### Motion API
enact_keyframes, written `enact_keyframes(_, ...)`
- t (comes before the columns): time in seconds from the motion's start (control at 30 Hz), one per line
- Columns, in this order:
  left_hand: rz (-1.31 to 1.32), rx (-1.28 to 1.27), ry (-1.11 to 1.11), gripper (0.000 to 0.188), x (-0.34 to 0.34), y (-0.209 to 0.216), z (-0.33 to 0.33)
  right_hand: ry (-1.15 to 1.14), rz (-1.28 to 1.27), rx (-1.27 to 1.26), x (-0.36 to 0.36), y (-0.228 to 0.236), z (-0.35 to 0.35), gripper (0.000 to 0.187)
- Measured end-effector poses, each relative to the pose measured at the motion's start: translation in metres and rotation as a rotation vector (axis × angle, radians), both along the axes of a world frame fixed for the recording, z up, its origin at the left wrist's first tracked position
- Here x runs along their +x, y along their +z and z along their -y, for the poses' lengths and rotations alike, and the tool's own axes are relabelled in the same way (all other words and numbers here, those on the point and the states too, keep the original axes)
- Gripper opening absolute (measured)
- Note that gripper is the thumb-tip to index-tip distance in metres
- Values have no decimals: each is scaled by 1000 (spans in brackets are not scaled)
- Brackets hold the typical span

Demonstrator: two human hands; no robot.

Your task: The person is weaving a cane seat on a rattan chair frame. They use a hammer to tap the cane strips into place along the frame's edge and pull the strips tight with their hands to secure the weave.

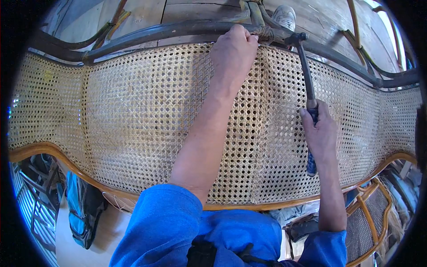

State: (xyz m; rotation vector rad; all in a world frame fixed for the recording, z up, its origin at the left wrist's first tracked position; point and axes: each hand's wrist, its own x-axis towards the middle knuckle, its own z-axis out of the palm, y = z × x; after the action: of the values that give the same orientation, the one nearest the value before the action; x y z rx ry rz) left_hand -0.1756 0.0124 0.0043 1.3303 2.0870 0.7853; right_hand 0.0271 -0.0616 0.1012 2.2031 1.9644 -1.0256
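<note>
Your left fingers (243,32) bunch nearly closed at the dark rail (178,30), any held piece hidden; your right fingers (323,109) wrap the hammer (307,73), its head by the rail. The cane panel (133,111) spreads nearside of the rail: likely edge-fastening, the next tap calling for careful aim.

Two hands (232,55) — one hammer (307,80) — one shoe (284,17)

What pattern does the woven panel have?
The woven panel has a regular lattice of small holes, clearest in the head view.
</note>
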Motion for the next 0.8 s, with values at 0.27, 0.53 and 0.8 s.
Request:
enact_keyframes(0.27, 4, -11, -3, 25, 1, -1, -1, -10, 7, -47, -9, -10, -2, 25)
enact_keyframes(0.53, 22, -16, -9, 26, -2, 2, 0, 29, -57, 108, -4, -9, 8, 22)
enact_keyframes(0.8, 61, -42, -10, 26, -3, 6, 1, 82, 131, 105, -10, -13, 10, 22)
